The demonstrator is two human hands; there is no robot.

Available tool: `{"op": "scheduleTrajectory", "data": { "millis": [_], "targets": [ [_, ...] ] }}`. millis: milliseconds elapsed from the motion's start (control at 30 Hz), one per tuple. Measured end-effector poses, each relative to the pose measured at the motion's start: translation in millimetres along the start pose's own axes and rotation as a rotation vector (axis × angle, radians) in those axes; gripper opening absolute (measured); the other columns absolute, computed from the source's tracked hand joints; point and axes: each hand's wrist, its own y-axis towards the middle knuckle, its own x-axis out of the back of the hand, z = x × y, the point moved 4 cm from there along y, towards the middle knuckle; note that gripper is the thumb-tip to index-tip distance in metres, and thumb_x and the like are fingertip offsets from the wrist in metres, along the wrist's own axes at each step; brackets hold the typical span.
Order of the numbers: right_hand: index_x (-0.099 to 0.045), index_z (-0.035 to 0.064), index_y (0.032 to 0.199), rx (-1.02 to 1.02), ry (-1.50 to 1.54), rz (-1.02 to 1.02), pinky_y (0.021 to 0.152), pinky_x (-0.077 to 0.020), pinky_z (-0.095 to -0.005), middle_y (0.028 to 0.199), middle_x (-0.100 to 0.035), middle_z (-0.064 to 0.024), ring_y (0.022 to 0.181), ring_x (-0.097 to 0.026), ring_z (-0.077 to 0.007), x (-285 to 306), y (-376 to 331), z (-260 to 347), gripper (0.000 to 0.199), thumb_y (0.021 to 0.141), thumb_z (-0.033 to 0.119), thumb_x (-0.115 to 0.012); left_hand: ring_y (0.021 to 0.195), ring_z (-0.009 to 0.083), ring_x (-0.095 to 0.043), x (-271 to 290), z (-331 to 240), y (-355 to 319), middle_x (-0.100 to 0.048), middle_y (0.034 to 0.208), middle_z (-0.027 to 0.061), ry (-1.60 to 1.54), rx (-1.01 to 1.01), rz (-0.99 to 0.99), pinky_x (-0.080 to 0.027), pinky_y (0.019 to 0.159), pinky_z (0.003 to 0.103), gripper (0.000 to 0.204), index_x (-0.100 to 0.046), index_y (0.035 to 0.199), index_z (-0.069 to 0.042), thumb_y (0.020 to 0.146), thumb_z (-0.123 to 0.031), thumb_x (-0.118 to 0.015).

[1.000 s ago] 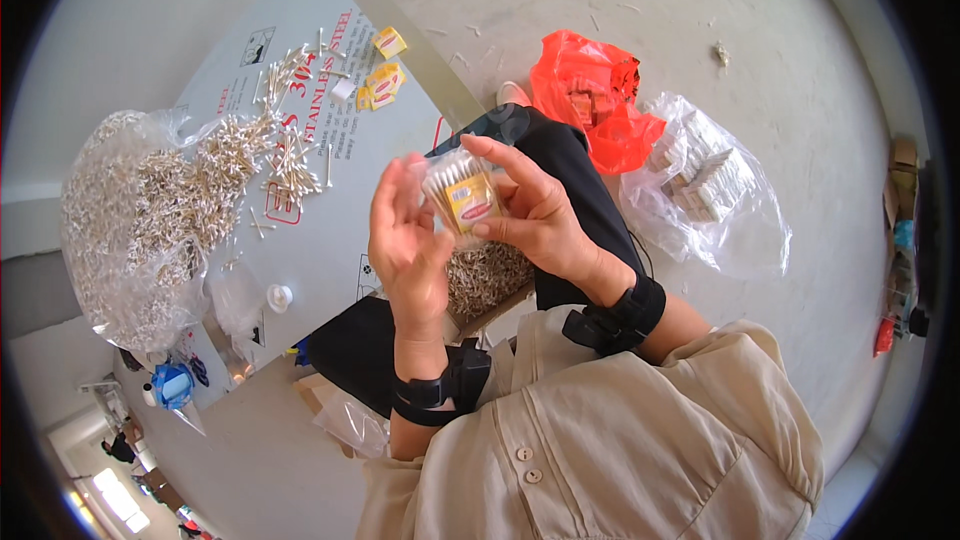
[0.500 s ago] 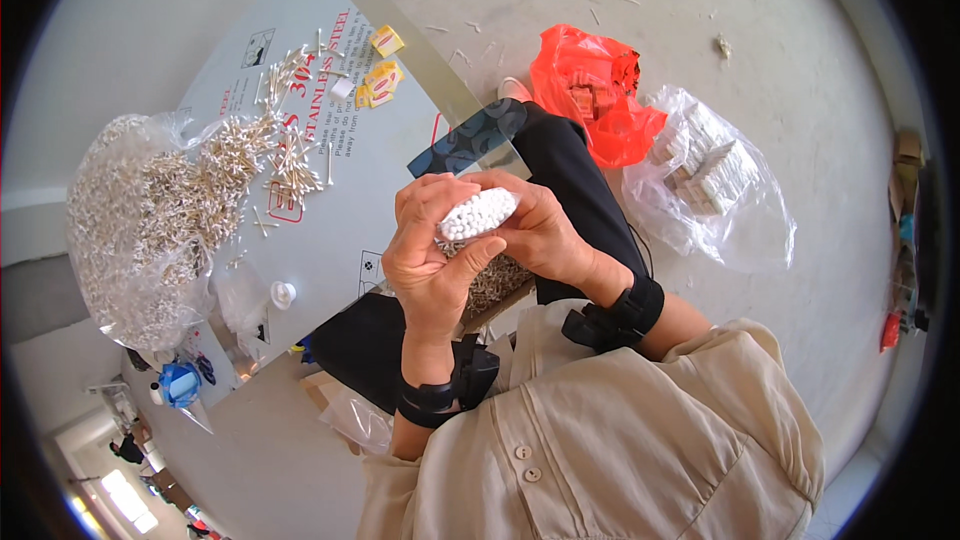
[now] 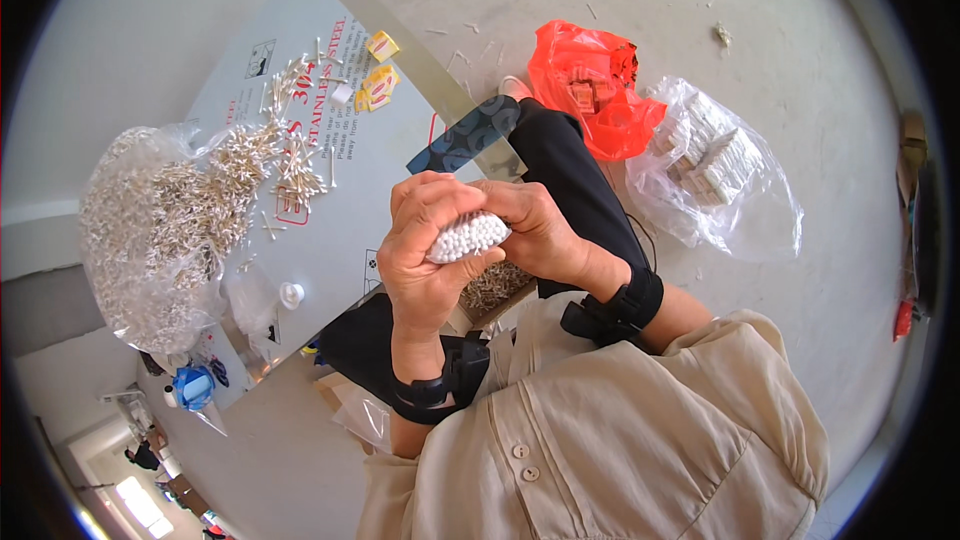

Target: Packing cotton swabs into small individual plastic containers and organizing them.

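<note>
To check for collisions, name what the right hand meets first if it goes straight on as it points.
Besides the swab packet it holds, the right hand would probably meet the left hand first, though depth is unclear.

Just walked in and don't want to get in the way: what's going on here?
A person's left hand and right hand grip a small packet of cotton swabs, its white tips facing the camera. More swabs lie below the hands. On the table to the left, loose swabs spill from a clear bag, near some yellow cards. To the right is a red bag.
</note>
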Motion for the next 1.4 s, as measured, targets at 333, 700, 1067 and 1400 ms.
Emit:
{"op": "scheduleTrajectory", "data": {
  "millis": [333, 700, 1067, 1400],
  "targets": [
    [-0.065, 0.0013, 0.107, 0.063, -0.016, -0.005, 0.080, -0.0540, -0.0349, 0.105, -0.069, -0.0139, 0.093, -0.067, -0.0333, -5.9, -4.0, 12.3, 0.033, 0.075, -0.006, -0.070, 0.098, 0.0260, -0.059, 5.2, -9.7, -7.7, -0.070, 0.092, 0.0025, 0.088, -0.111, 0.059, -0.050, 0.086, 0.036, 0.035, -0.072, 0.091, -0.007, 0.060, -0.015, -0.087],
    [-0.066, 0.0013, 0.111, -0.015, 0.106, -0.019, 0.083, -0.0533, -0.0317, 0.106, -0.071, -0.0106, 0.095, -0.069, -0.0230, -4.7, -8.9, 8.5, 0.035, 0.077, -0.002, -0.074, 0.100, 0.0276, -0.058, 12.7, -18.6, -9.6, -0.070, 0.096, 0.0045, 0.062, -0.092, 0.101, -0.049, 0.088, 0.038, 0.039, -0.072, 0.095, -0.004, 0.060, -0.015, -0.086],
    [-0.066, 0.0001, 0.111, 0.017, 0.033, -0.015, 0.087, -0.0526, -0.0342, 0.108, -0.070, -0.0129, 0.100, -0.068, -0.0278, -7.8, -11.4, 7.9, 0.035, 0.076, -0.005, -0.072, 0.097, 0.0259, -0.059, 15.0, -18.7, -14.4, -0.069, 0.093, 0.0041, 0.053, -0.128, 0.067, -0.050, 0.085, 0.036, 0.032, -0.072, 0.090, -0.005, 0.063, -0.017, -0.085],
    [-0.066, -0.0014, 0.102, -0.327, 0.057, 0.146, 0.074, -0.0529, -0.0338, 0.092, -0.071, -0.0107, 0.079, -0.069, -0.0189, -10.5, -18.3, -10.1, 0.025, 0.079, 0.003, -0.074, 0.087, 0.0186, -0.061, 7.0, 8.2, -21.1, -0.066, 0.094, 0.0084, -0.116, 0.184, 0.069, -0.051, 0.081, 0.031, 0.037, -0.064, 0.109, 0.000, 0.078, -0.016, -0.079]
  ]
}}
